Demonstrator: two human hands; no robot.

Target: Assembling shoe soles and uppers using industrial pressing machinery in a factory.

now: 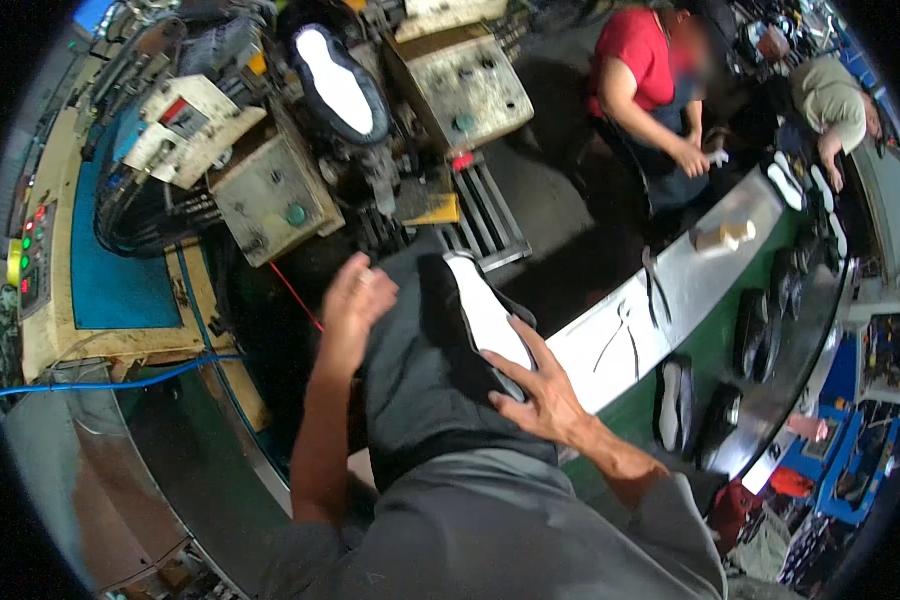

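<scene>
Shoe (482, 302), one: dark upper, white sole turned up; lies along the lap (410, 370), directly under the right grip. The lap presumably serves as a steady rest, leaving the sole exposed.

Right grip (540, 390), clamped on the shoe: fingers spread over the near end, probably to keep it from sliding; the far end is left uncovered.

Left grip (358, 300), raised left of the shoe and apart from it: fingers bent; whether closed on anything, cannot tell.

Tabletop (573, 372), one, narrow, metal: just right of the right grip. On it, pincers (624, 312) and, farther off, a hammer (652, 272), likely set there to be within reach.

Shoe with pale sole (672, 402), one: well right of the right grip, on a green belt (625, 412), beside other dark shoes (758, 335), probably lined up for order.

Mounted shoe (335, 85), one: beyond the left grip, on a machine (460, 85), sole up, apparently for access from above.
</scene>
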